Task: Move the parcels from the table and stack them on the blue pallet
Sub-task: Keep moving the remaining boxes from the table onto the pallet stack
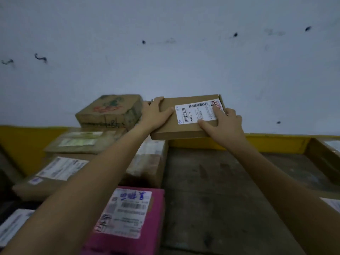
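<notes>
Hands clamp opposite ends of the flat cardboard parcel (182, 128) straight ahead at full reach: left hand (155, 115) hooked over its far-left edge, right hand (223, 126) gripping the near-right corner on the label (198, 112). Its long axis runs hand to hand, beyond the bare surface (220, 190) by the yellow rim (266, 144); with no blue pallet in view, drawing it back likely comes first.

Bare dark tabletop (230, 190) runs between stacked brown parcels (82, 144) and a pink parcel (128, 218) on the left and a carton (323, 159) at right, ending at a yellow rail (276, 142).
</notes>
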Tool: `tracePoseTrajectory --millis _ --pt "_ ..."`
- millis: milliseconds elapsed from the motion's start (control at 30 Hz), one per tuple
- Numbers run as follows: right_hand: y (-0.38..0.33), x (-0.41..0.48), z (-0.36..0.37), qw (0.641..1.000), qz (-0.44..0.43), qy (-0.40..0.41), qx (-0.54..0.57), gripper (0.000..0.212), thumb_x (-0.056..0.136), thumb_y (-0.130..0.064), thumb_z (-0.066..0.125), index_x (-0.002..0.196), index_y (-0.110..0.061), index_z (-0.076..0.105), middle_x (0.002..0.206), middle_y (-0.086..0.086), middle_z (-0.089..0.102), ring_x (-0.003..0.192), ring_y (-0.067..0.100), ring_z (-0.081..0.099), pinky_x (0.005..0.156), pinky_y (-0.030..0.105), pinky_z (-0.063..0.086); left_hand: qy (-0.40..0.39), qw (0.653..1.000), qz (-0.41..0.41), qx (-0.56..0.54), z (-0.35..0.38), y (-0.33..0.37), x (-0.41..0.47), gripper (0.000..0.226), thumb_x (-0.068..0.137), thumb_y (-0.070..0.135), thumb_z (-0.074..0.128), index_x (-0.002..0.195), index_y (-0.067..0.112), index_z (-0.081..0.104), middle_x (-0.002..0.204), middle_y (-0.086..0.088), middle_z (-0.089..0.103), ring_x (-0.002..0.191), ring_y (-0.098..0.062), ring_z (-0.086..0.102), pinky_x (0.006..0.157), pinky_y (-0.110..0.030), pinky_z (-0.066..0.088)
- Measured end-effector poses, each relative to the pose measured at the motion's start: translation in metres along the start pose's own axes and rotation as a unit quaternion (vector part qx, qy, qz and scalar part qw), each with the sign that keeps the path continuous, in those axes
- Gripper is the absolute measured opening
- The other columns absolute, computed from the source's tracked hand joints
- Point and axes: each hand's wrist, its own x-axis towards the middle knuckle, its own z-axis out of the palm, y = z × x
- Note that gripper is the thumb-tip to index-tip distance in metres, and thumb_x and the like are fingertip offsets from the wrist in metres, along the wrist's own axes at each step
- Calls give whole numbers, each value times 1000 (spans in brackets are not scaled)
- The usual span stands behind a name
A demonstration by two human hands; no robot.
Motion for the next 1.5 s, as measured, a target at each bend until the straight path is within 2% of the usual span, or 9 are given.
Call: tracePoseTrajectory --millis 167,333,400,533,633,933,1233,1500 --pt "-93 -12 56 1000 -22 -20 8 74 85 -59 44 145 -24 19 145 10 24 129 32 21 102 43 30 33 999 -9 8 -82 -76 0 58 86 45 56 138 26 38 143 -12 30 133 -26 30 106 -33 27" --pt "-168 -24 108 999 -19 -45 17 79 83 -60 45 146 -24 16 145 11 22 131 33 19 104 44 27 30 998 -11 53 -143 -147 1 60 85 51 55 139 28 40 145 -11 36 134 -27 32 107 -39 27" --pt "-192 -27 128 997 -6 -70 19 82 82 -61 46 147 -24 14 148 12 19 134 35 16 107 46 24 14 998 -8 56 -161 -173 5 61 85 50 56 139 25 42 144 -11 40 131 -29 38 108 -41 32" --pt "-230 -29 170 994 2 -101 36 81 81 -61 49 146 -25 16 152 10 11 137 36 9 108 49 21 -4 998 -24 65 -186 -224 16 60 84 52 55 137 27 44 142 -9 44 124 -29 46 94 -32 36" --pt "-249 -28 197 992 -1 -116 45 79 81 -58 50 145 -25 17 152 8 10 137 33 4 109 47 20 -10 997 -46 59 -197 -256 23 59 85 52 55 136 25 45 143 -8 44 125 -28 45 96 -33 35" --pt "-253 -21 239 989 21 -147 11 81 82 -63 46 146 -22 17 149 10 16 136 33 13 106 44 26 -50 997 -47 33 -192 -297 47 59 83 52 57 134 24 48 141 -8 45 121 -25 48 87 -27 38" --pt "-241 -18 253 990 30 -140 -4 85 79 -69 43 146 -23 17 151 11 15 138 33 12 107 48 24 -70 995 -50 56 -175 -305 54 63 81 54 59 135 22 48 141 -10 45 125 -27 45 96 -32 37" --pt "-235 -7 236 984 17 -178 29 86 77 -67 51 144 -20 25 146 14 24 131 31 30 105 44 35 -98 986 -58 124 -182 -294 56 66 83 58 54 136 21 46 140 -13 45 126 -30 44 98 -36 36"
